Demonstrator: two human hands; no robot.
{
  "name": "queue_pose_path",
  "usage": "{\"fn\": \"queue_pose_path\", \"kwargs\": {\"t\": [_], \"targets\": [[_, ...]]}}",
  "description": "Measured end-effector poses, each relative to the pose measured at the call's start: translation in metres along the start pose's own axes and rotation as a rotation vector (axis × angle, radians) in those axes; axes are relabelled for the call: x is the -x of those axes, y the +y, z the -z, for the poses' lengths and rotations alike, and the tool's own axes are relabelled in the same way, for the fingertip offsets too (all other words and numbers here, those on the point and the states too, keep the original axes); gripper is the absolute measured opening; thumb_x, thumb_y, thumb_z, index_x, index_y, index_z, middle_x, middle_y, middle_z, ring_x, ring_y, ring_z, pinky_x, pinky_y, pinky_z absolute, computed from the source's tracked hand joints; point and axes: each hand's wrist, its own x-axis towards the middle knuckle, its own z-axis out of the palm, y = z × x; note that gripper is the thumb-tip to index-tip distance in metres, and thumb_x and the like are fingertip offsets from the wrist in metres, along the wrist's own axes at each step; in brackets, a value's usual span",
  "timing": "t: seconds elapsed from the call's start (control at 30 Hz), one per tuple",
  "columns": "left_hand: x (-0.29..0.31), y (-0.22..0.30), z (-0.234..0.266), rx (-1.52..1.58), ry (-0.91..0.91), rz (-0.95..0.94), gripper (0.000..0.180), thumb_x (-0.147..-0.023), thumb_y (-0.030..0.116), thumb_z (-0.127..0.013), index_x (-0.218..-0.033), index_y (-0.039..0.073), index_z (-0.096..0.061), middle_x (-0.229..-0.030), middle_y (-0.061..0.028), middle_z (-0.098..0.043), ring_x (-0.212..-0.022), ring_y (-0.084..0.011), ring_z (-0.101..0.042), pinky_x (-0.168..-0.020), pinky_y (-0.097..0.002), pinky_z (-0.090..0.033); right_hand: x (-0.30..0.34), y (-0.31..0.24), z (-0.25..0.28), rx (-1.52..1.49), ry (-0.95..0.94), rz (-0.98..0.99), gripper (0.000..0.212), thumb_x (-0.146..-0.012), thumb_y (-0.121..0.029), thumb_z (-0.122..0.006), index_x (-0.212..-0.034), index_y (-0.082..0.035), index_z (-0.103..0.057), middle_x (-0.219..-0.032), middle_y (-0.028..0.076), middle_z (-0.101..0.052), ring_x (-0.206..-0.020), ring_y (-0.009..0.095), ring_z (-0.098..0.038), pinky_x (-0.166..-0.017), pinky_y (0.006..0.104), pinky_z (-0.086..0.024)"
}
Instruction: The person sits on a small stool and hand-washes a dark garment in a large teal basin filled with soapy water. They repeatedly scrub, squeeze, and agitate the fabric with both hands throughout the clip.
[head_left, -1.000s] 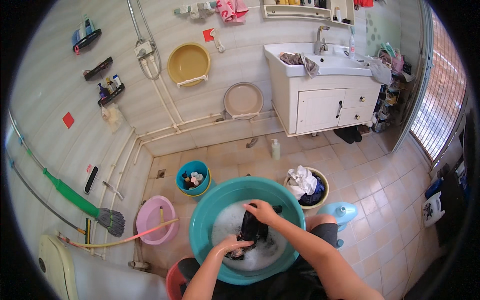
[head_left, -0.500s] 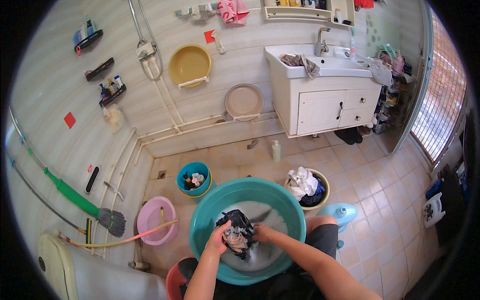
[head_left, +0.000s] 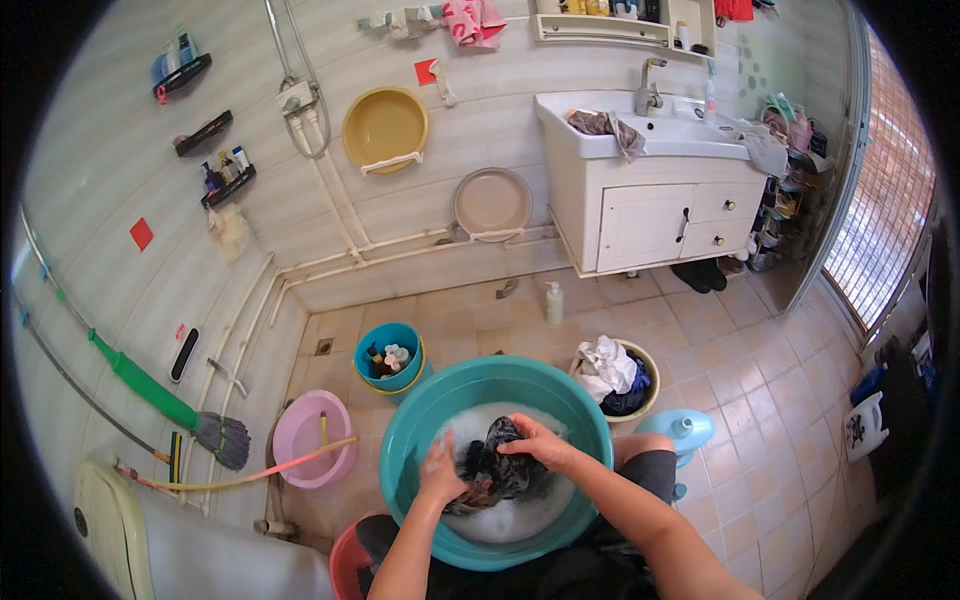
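A large teal basin (head_left: 400,440) stands before me, holding foamy water (head_left: 520,525). In it a wet dark garment (head_left: 510,470) is bunched up, partly out of the water, with a brownish patterned part at its lower left. My right hand (head_left: 538,445) grips the black cloth from above at its right side, fingers and thumb closed on it. Against the garment's left edge, my left hand (head_left: 442,475) has its fingers spread and pointing away from me, with suds on them.
A pale tub of white and dark laundry (head_left: 612,375) and a light-blue detergent jug (head_left: 685,428) stand right of the basin. A blue bucket with bottles (head_left: 385,350), a pink basin (head_left: 310,440) with a hose across it, and a red tub (head_left: 345,560) stand left. A pump bottle (head_left: 554,302) stands beyond.
My right hand has risen and lifted the black part of the garment. My left hand has opened and no longer holds the patterned part up; that part has sunk lower toward the water.
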Motion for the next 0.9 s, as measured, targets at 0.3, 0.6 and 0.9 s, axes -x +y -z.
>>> {"fn": "queue_pose_path", "kwargs": {"t": [0.3,0.6,0.9], "targets": [[-0.033,-0.021,-0.026,0.106,-0.138,-0.377,0.058,-0.062,0.031,-0.069,-0.111,0.008,-0.051,-0.112,-0.0172,-0.051,-0.118,-0.0300,-0.035,-0.097,-0.0482,-0.023,0.004,-0.004,0.012,-0.011,0.121,-0.083,0.034,-0.071,-0.005,-0.064,-0.101,-0.003,-0.050,-0.089,0.004,-0.056,-0.083,0.014,-0.053,-0.076,0.0273,-0.043],[-0.036,-0.001,-0.048,1.804,-0.168,0.518,0.046,-0.078,0.051,-0.052,-0.089,0.007,-0.058,-0.088,-0.0072,-0.059,-0.077,-0.0223,-0.058,-0.070,-0.0403,-0.047,-0.005,0.033,-0.038,0.784,0.391,0.141,0.031,-0.073,-0.029,-0.061,-0.093,-0.005,-0.058,-0.079,0.019,-0.059,-0.075,0.028,-0.060,-0.066,0.0349,-0.046],[-0.034,0.039,-0.072,1.832,0.149,0.524,0.031,-0.087,0.034,-0.042,-0.097,0.007,-0.053,-0.095,-0.0068,-0.057,-0.086,-0.0195,-0.054,-0.076,-0.0349,-0.045,-0.041,0.039,-0.039,1.234,0.502,0.242,0.033,-0.080,-0.029,-0.045,-0.063,-0.005,-0.060,-0.065,0.020,-0.057,-0.059,0.037,-0.056,-0.056,0.0454,-0.046]]}}
